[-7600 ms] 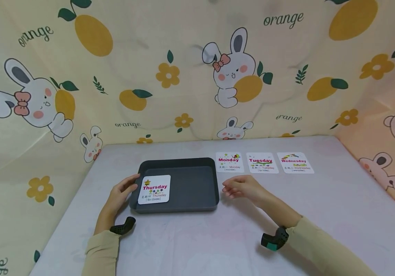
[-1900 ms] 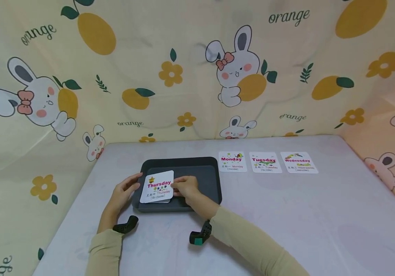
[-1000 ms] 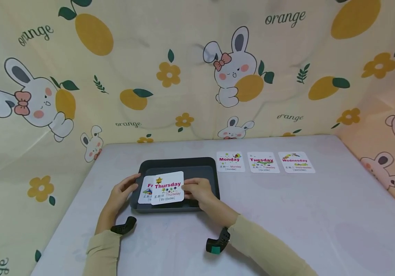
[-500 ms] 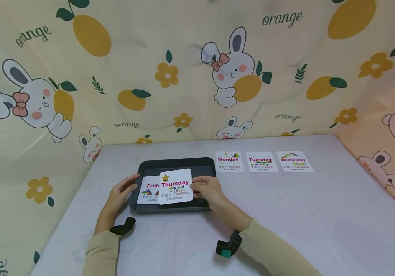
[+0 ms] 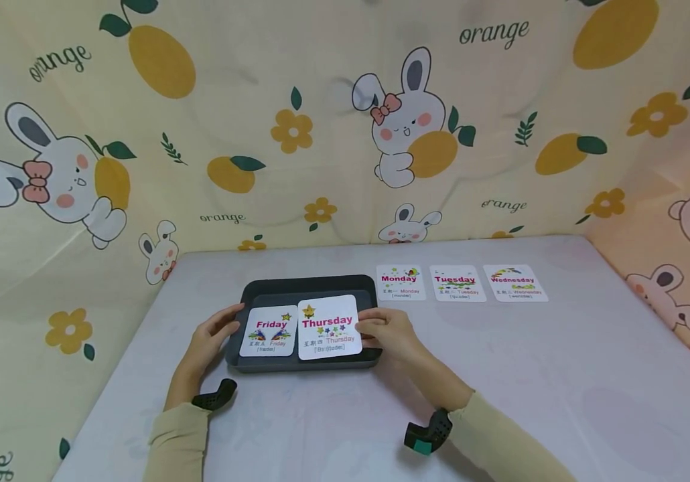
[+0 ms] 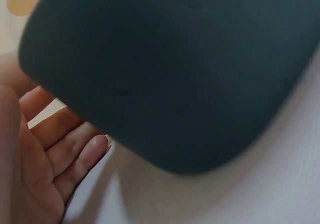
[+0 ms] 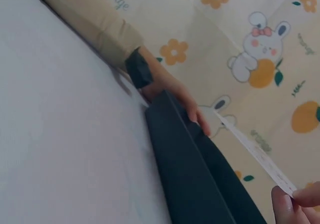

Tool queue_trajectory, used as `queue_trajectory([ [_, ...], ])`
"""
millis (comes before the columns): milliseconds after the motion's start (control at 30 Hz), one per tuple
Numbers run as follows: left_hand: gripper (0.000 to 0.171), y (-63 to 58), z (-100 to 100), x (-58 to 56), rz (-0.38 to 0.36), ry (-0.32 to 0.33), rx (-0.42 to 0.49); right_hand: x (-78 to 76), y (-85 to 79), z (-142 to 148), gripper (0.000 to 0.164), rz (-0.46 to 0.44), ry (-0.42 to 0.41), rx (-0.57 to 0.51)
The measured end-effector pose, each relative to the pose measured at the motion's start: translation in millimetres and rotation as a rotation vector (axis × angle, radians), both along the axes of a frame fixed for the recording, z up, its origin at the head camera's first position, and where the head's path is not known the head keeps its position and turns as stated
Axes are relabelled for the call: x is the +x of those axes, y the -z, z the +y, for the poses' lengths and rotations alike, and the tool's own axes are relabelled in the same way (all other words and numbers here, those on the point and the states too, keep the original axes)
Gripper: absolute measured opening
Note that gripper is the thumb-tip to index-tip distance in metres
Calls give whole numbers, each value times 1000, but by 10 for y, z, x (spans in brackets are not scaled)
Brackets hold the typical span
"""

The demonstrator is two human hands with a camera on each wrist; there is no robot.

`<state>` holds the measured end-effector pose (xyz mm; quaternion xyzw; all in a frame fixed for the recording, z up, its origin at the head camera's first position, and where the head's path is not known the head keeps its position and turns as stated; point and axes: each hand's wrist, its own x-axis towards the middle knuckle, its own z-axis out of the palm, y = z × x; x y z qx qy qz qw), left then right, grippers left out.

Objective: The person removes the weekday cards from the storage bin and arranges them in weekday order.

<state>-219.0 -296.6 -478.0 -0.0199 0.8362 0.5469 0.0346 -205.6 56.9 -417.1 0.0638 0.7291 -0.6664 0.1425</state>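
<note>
My right hand [image 5: 394,335] pinches the right edge of a white "Thursday" card [image 5: 329,340] between thumb and fingers. Above the dark grey tray [image 5: 307,280] the card is held, face toward the head camera; the right wrist view shows it nearly edge-on, tilted and apart from the tray. A "Friday" card [image 5: 268,339] lies in the left part of the tray. At the tray's left side, my left hand [image 5: 208,341] holds the rim, thumb and fingertips on it. Its other fingers [image 6: 75,149] lie loosely bent along the outer wall in the left wrist view.
Behind and right of the tray, a row of cards lies on the white tabletop [image 5: 502,375]: "Monday" [image 5: 401,290], "Tuesday" [image 5: 457,291] and "Wednesday" [image 5: 515,291]. A printed cloth [image 5: 339,134] with rabbits and oranges stands behind the table.
My right hand came to the tray, picked up the Thursday card and moved it rightward, uncovering the Friday card beneath. My left hand stays at the tray's left side.
</note>
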Motion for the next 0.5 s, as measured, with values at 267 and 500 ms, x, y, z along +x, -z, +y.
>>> queue_trajectory([
  [267, 48, 7, 12, 0, -2, -3, -9, 43, -57, 286, 30, -10, -15, 26],
  [500, 48, -19, 20, 10, -10, -8, 3, -6, -45, 492, 33, 39, -12, 58],
])
